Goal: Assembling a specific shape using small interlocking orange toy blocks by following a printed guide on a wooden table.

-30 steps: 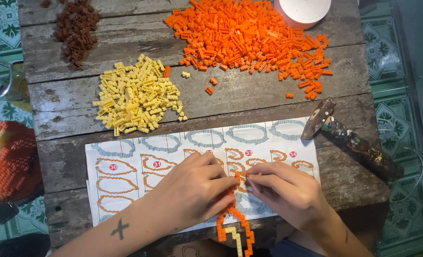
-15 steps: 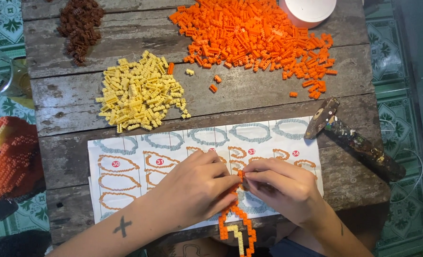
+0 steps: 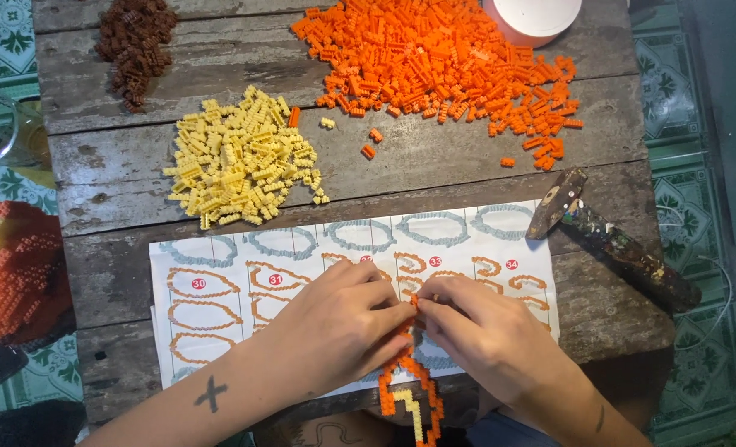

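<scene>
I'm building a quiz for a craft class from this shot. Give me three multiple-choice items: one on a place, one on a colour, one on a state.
1. Where does the hammer lie?
A. right of the printed sheet
B. on the yellow pile
C. left table edge

2. Which brick pile is largest?
A. brown
B. yellow
C. orange

3. How do the hands stand?
A. apart, idle
B. together on the orange strip
C. one lifting the hammer

Key: A, it rests by the sheet's right end; C, orange spreads widest; B, left hand and right hand pinch the strip's top.
</scene>
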